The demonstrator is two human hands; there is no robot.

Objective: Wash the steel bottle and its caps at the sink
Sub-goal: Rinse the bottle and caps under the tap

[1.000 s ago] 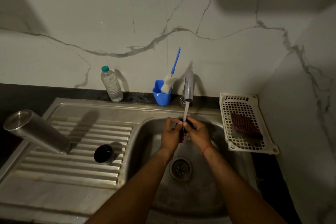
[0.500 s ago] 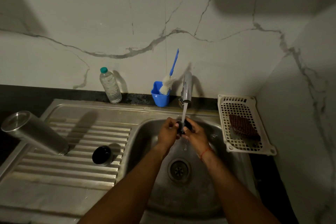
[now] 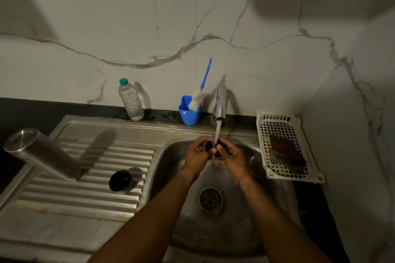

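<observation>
Under the tap (image 3: 220,102), in its running stream, the left hand (image 3: 196,152) and right hand (image 3: 233,156) meet, fingers curled around a small dark cap (image 3: 209,145). Far left of the tap, the steel bottle (image 3: 42,153) stands on end on the ribbed drainboard (image 3: 96,198). A second dark cap (image 3: 120,181) lies nearer the tap.

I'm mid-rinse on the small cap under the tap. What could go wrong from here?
1. The small dark cap is pinched between the left hand and right hand in the tap's stream; wet, it may slip and drop toward the drain.
2. The steel bottle stands on the ridged drainboard near its left edge; an elbow knock could topple it.
</observation>
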